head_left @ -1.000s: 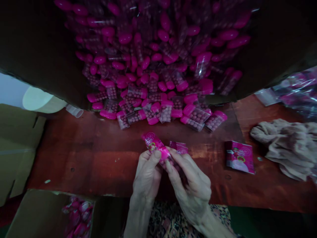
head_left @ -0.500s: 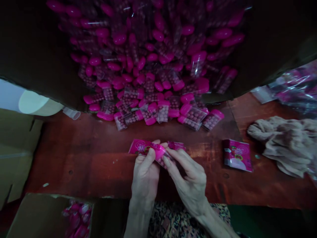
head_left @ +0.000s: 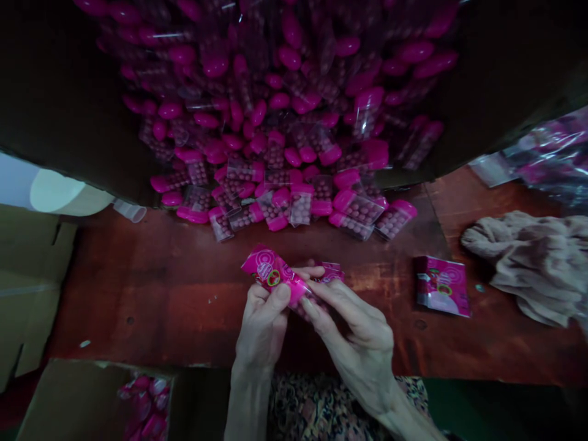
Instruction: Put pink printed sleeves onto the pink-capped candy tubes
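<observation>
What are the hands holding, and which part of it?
The left hand and right hand hold a pink candy packet around its middle, its printed end sticking out.

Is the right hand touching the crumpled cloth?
No, the right hand holds a pink printed packet, well apart from the cloth further right on the table.

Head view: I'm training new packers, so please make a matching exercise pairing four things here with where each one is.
1. Left hand
2. Flat sachet
3. Crumpled cloth
4. Pink-capped tubes

A. At the right end of the table
B. Heaped in a dark carton
C. Gripping a pink packet
D. On the table, between the hands and the cloth

Pairs: 1-C, 2-D, 3-A, 4-B
</observation>
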`<action>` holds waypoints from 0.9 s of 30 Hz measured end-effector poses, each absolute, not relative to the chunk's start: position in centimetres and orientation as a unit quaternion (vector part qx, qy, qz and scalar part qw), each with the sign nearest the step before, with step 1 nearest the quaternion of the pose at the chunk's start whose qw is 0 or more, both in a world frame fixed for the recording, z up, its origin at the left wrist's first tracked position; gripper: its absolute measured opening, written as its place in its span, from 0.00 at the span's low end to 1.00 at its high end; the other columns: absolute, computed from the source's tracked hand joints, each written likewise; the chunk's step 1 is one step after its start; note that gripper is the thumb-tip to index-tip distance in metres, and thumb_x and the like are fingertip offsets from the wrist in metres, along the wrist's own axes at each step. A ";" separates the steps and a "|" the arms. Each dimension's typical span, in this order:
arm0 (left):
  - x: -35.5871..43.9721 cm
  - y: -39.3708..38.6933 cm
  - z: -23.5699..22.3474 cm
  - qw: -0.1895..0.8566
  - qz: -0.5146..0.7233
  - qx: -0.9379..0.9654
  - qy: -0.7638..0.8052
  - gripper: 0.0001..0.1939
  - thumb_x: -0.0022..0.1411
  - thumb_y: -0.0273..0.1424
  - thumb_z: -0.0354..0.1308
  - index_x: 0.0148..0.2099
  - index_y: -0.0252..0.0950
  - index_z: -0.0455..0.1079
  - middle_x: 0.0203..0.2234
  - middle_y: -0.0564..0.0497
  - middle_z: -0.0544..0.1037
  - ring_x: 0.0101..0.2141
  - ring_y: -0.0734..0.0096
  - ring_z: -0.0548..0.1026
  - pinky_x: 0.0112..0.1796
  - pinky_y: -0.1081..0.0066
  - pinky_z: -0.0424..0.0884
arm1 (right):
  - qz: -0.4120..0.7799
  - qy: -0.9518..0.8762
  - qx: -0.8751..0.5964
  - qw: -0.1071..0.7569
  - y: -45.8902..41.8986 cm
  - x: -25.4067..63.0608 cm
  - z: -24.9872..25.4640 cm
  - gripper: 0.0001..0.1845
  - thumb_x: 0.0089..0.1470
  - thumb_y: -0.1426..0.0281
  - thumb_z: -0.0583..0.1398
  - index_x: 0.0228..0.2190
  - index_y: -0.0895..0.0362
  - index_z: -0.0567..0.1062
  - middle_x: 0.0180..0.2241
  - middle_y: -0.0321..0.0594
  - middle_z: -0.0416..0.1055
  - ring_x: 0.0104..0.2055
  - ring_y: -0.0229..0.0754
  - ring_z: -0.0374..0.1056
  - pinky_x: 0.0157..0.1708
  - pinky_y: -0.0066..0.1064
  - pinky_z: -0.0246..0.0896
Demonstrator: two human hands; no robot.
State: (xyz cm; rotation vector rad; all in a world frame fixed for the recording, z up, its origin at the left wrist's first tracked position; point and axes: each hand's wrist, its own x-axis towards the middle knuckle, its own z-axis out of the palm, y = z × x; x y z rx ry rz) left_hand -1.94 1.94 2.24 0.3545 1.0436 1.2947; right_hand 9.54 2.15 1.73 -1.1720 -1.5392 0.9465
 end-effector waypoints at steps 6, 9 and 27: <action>-1.4 1.9 1.8 0.656 0.580 0.105 0.472 0.11 0.59 0.32 0.54 0.35 0.34 0.76 0.34 0.44 0.80 0.40 0.62 0.75 0.42 0.65 0.70 | 0.373 -0.621 -0.495 0.480 1.6 9.2 1.1 0.14 0.52 0.79 0.58 0.41 0.57 0.74 0.32 0.39 0.74 0.33 0.38 0.71 0.34 0.30 0.70; -0.9 2.0 1.9 0.672 0.570 0.107 0.461 0.09 0.57 0.31 0.56 0.35 0.35 0.76 0.34 0.45 0.80 0.38 0.63 0.75 0.40 0.65 0.70 | 0.354 -0.605 -0.515 0.493 1.0 9.0 1.2 0.16 0.52 0.79 0.58 0.43 0.57 0.73 0.32 0.40 0.74 0.34 0.39 0.72 0.35 0.30 0.71; -0.9 2.0 2.0 0.642 0.571 0.095 0.503 0.12 0.55 0.38 0.58 0.34 0.35 0.75 0.35 0.43 0.80 0.35 0.65 0.76 0.36 0.69 0.71 | 0.528 -0.580 -0.524 0.331 1.1 8.6 0.7 0.11 0.60 0.65 0.51 0.32 0.57 0.70 0.26 0.35 0.71 0.27 0.35 0.67 0.26 0.24 0.64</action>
